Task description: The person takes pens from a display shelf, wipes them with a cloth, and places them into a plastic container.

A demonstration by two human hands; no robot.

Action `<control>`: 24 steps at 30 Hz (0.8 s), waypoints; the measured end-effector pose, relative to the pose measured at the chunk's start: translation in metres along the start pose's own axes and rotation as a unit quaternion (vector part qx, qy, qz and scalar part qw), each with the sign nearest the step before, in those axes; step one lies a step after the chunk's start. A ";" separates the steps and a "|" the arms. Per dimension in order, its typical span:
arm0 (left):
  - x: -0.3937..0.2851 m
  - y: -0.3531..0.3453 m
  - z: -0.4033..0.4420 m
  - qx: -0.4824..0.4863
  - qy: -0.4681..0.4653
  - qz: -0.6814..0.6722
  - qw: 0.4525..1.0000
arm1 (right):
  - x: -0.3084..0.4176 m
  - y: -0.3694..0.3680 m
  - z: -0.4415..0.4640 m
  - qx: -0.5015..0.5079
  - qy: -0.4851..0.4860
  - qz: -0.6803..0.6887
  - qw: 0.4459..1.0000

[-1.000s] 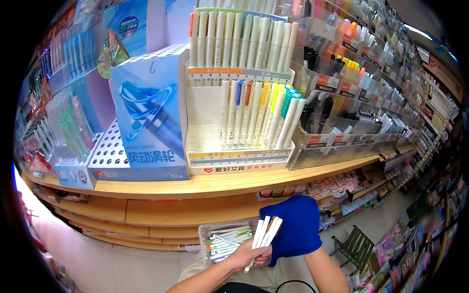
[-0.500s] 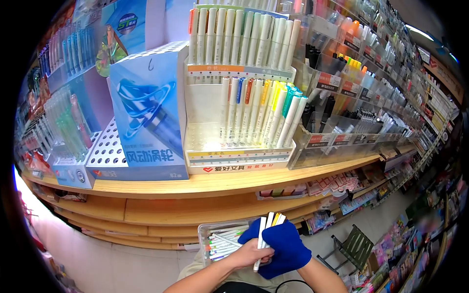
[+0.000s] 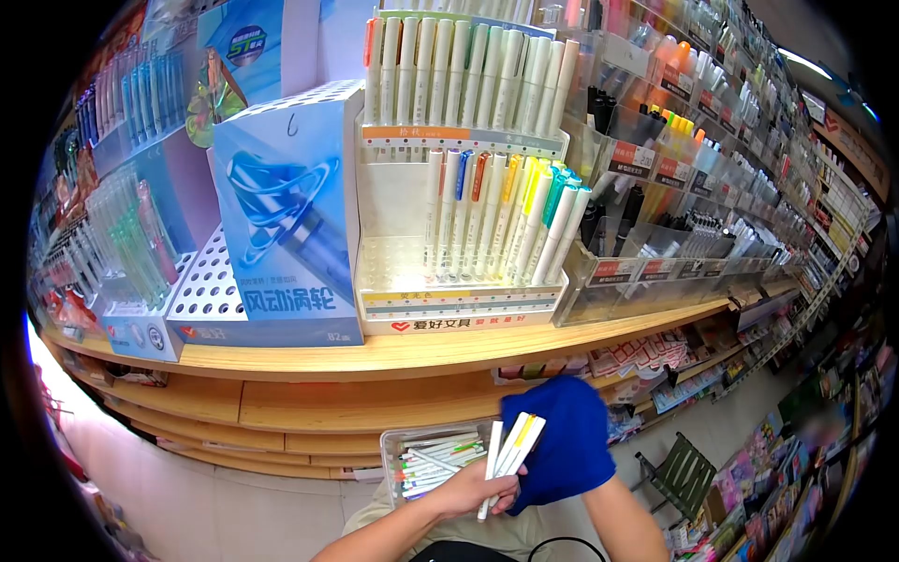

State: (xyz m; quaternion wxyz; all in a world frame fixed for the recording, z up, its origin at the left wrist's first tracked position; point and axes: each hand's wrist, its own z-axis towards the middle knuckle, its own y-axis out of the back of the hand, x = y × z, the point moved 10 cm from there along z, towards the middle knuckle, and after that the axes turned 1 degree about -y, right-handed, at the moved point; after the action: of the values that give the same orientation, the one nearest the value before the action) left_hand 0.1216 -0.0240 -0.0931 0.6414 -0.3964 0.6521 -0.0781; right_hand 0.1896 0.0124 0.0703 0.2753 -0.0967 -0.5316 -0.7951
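Observation:
My left hand point(image 3: 482, 489) is closed round several white markers point(image 3: 517, 445), one with a yellow stripe, held upright in a small fan. Beside it, a blue cloth point(image 3: 562, 440) covers my right hand, so its fingers are hidden. Below the shelf, a clear plastic bin point(image 3: 391, 438) with many loose markers point(image 3: 435, 464) sits at my lap, left of the held markers. Ahead on the shelf stands a white display rack point(image 3: 393, 215), its upper tier full of markers point(image 3: 468, 75), its lower tier holding markers point(image 3: 496, 220) only toward the right.
A blue box display point(image 3: 281, 206) stands left of the rack on the wooden shelf point(image 3: 412, 354). Clear pen organisers point(image 3: 646, 201) line the right. A folding stool point(image 3: 682, 473) stands on the floor at the lower right.
The blue cloth first closed over the held markers, then moved back up and right, off them. The markers in my left hand have shifted and fan differently.

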 end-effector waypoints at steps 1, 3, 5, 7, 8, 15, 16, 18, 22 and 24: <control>0.002 0.001 -0.003 -0.005 0.001 -0.011 1.000 | -0.003 0.004 0.002 -0.010 0.027 -0.066 0.997; 0.003 0.004 -0.006 -0.001 -0.003 -0.033 0.999 | -0.005 0.014 0.000 -0.043 0.015 -0.065 0.997; -0.003 0.004 -0.007 0.007 -0.022 -0.043 0.999 | -0.008 0.008 0.000 -0.031 0.023 -0.027 0.999; -0.002 0.008 -0.004 0.003 -0.025 -0.068 0.997 | -0.024 -0.025 -0.012 0.020 0.045 0.050 0.998; -0.001 0.010 -0.002 0.001 -0.026 -0.081 0.996 | -0.045 -0.053 -0.029 0.045 -0.021 0.165 0.985; -0.015 0.011 0.008 -0.080 -0.081 0.216 0.970 | -0.023 -0.095 -0.067 0.119 -0.291 0.496 0.809; -0.013 0.012 0.006 -0.095 -0.046 0.193 0.976 | -0.019 -0.086 -0.058 0.091 -0.253 0.499 0.824; -0.007 0.024 0.004 -0.121 -0.003 0.282 0.952 | -0.005 -0.069 -0.041 0.077 -0.141 0.407 0.899; -0.041 0.006 -0.011 -0.114 -0.188 0.427 0.877 | -0.005 -0.055 -0.034 0.054 -0.078 0.328 0.940; -0.036 0.025 -0.018 -0.106 -0.029 0.414 0.903 | 0.000 -0.050 -0.030 0.080 -0.077 0.268 0.957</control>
State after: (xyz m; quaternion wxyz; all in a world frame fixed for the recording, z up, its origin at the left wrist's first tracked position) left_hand 0.0900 0.0079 -0.0774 0.5885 -0.1585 0.7433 0.2759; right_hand 0.1664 -0.0007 0.0178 0.4437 -0.2740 -0.5677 -0.6370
